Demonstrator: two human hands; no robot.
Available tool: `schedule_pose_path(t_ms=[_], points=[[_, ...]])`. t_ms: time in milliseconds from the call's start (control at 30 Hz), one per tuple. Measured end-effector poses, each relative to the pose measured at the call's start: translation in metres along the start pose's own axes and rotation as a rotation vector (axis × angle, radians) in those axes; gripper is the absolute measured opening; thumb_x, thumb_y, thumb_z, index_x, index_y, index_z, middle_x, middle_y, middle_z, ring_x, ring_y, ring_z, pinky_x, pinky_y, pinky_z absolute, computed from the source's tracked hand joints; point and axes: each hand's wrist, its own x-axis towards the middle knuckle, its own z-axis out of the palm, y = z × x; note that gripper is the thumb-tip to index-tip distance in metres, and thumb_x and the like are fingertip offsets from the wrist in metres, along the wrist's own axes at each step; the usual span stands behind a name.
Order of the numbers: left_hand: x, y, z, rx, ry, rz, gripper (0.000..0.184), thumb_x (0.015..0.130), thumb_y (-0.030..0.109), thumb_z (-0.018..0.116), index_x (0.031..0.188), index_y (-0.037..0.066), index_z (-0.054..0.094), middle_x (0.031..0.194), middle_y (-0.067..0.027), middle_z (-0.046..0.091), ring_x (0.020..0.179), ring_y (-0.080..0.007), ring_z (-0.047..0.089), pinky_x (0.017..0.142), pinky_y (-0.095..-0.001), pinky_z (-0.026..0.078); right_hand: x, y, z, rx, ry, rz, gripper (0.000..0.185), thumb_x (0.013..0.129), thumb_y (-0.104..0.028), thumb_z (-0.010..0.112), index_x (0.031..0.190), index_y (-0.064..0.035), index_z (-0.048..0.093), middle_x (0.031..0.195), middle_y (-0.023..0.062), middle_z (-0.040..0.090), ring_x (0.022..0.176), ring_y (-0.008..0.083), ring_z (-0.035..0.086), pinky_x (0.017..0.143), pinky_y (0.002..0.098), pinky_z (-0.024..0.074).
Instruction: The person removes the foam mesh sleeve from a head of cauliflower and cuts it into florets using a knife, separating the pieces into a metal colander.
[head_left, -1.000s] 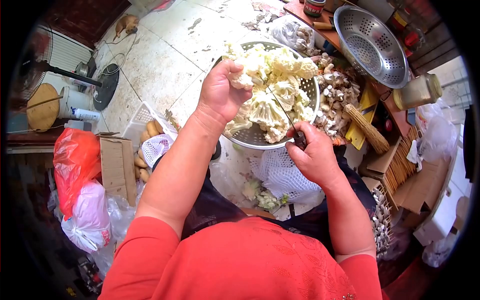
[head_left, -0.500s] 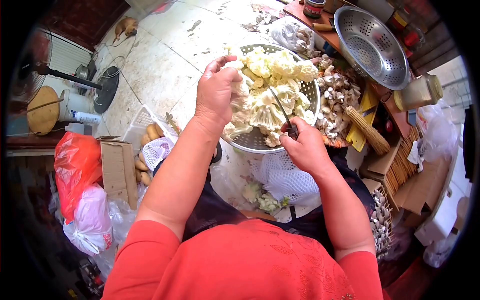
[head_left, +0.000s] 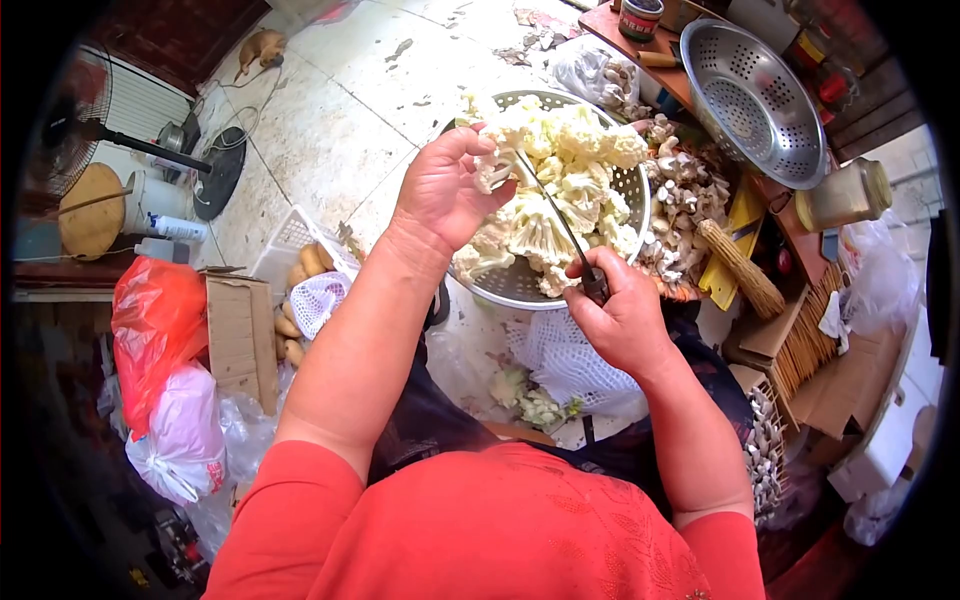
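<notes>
In front of me a perforated metal colander (head_left: 630, 190) holds a heap of pale cauliflower pieces (head_left: 585, 140). My left hand (head_left: 448, 188), over its left side, has its fingers curled around a cauliflower floret (head_left: 492, 172). The handle of a thin dark-bladed knife (head_left: 556, 210) is gripped in my right hand (head_left: 622, 312), at the colander's near right rim. Its blade slants up and left over the heap, with the tip close to the floret; whether it touches, I cannot tell. Below the colander lie white netting (head_left: 580, 365) and some leafy trimmings (head_left: 540, 408).
Garlic bulbs (head_left: 685, 205) and a bundled-straw brush (head_left: 742, 268) lie to the right. A second colander (head_left: 755, 105) leans by a glass jar (head_left: 845, 195). At left are a white basket (head_left: 290, 240) with potatoes, a cardboard box (head_left: 240, 340) and an orange bag (head_left: 155, 325). A dog (head_left: 260, 52) lies farther off.
My left hand has turned so that more of its palm and the floret show. The knife blade has swung up and left, its tip now near the left fingers.
</notes>
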Motion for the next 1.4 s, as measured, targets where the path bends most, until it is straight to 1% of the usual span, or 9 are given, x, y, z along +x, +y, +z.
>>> schedule_pose_path(t_ms=[233,333,400,833,1033,1100,1200,1233,1400], points=[[-0.004,-0.005,0.005,0.045,0.004,-0.009,0.025,0.080,0.010,0.063,0.105,0.009,0.060,0.096,-0.0044,0.066,0.084,-0.0181,0.062,0.076,-0.0390,0.055,0.001,-0.001,0.002,-0.001,0.008,0.010,0.016,0.084,-0.010,0.067,0.097,-0.0040,0.060,0.074,0.0132,0.065,0.064,0.0228,0.064,0.064,0.0326,0.0508],[-0.004,-0.007,0.004,0.053,-0.018,-0.037,0.034,0.078,0.011,0.064,0.111,0.011,0.060,0.105,-0.0027,0.059,0.096,-0.0166,0.055,0.083,-0.0410,0.048,0.001,-0.001,0.003,-0.002,-0.005,0.041,0.015,0.084,-0.010,0.066,0.097,-0.0041,0.060,0.075,0.0138,0.065,0.066,0.0248,0.065,0.065,0.0334,0.0512],[-0.005,-0.008,0.006,0.078,0.017,-0.013,0.023,0.082,0.013,0.063,0.105,0.010,0.061,0.095,-0.0023,0.065,0.083,-0.0168,0.062,0.074,-0.0370,0.056,0.001,0.000,0.004,-0.026,0.014,0.017,0.015,0.084,-0.010,0.066,0.096,-0.0040,0.060,0.076,0.0154,0.066,0.069,0.0278,0.067,0.066,0.0350,0.0520],[-0.008,-0.024,0.006,0.151,0.007,-0.038,0.015,0.082,0.015,0.062,0.096,0.010,0.063,0.086,-0.0018,0.064,0.075,-0.0147,0.059,0.071,-0.0345,0.053,0.000,0.006,0.011,-0.145,0.071,0.012,0.020,0.081,-0.009,0.065,0.100,-0.0055,0.059,0.084,0.0198,0.067,0.079,0.0392,0.067,0.070,0.0421,0.0532],[-0.005,-0.008,0.006,0.019,-0.079,-0.078,0.024,0.081,0.021,0.058,0.102,0.010,0.062,0.088,-0.0037,0.062,0.070,-0.0188,0.055,0.071,-0.0394,0.050,0.000,0.005,0.005,0.010,0.020,0.068,0.015,0.081,-0.007,0.065,0.095,-0.0045,0.060,0.078,0.0163,0.066,0.069,0.0269,0.066,0.067,0.0342,0.0524],[-0.007,-0.003,0.006,-0.095,-0.198,-0.116,0.033,0.086,0.024,0.054,0.113,0.006,0.058,0.089,-0.0062,0.067,0.075,-0.0201,0.062,0.069,-0.0337,0.055,0.000,0.005,0.003,0.135,0.016,0.102,0.013,0.082,-0.007,0.065,0.094,-0.0036,0.061,0.072,0.0085,0.064,0.064,0.0156,0.061,0.063,0.0289,0.0497],[-0.007,0.002,0.010,-0.100,-0.137,-0.109,0.035,0.088,0.024,0.054,0.117,0.004,0.057,0.095,-0.0084,0.069,0.076,-0.0206,0.065,0.069,-0.0322,0.055,-0.001,0.008,0.000,0.289,-0.077,0.143,0.012,0.082,-0.007,0.066,0.093,-0.0026,0.061,0.069,0.0013,0.061,0.060,0.0096,0.056,0.059,0.0262,0.0461],[-0.002,0.004,0.003,-0.156,-0.313,-0.149,0.035,0.089,0.023,0.054,0.118,0.003,0.057,0.100,-0.0096,0.070,0.077,-0.0200,0.067,0.069,-0.0315,0.055,0.000,0.006,-0.001,0.288,-0.078,0.141,0.012,0.082,-0.007,0.066,0.093,-0.0026,0.061,0.069,0.0013,0.061,0.060,0.0096,0.056,0.059,0.0262,0.0461],[0.006,0.000,-0.013,-0.241,-0.339,-0.171,0.030,0.090,0.022,0.056,0.111,0.003,0.060,0.089,-0.0090,0.070,0.069,-0.0173,0.064,0.066,-0.0315,0.054,0.001,-0.011,-0.014,0.581,-0.241,0.393,0.011,0.084,-0.006,0.065,0.094,-0.0049,0.061,0.066,-0.0023,0.056,0.049,0.0055,0.048,0.045,0.0233,0.0370]])
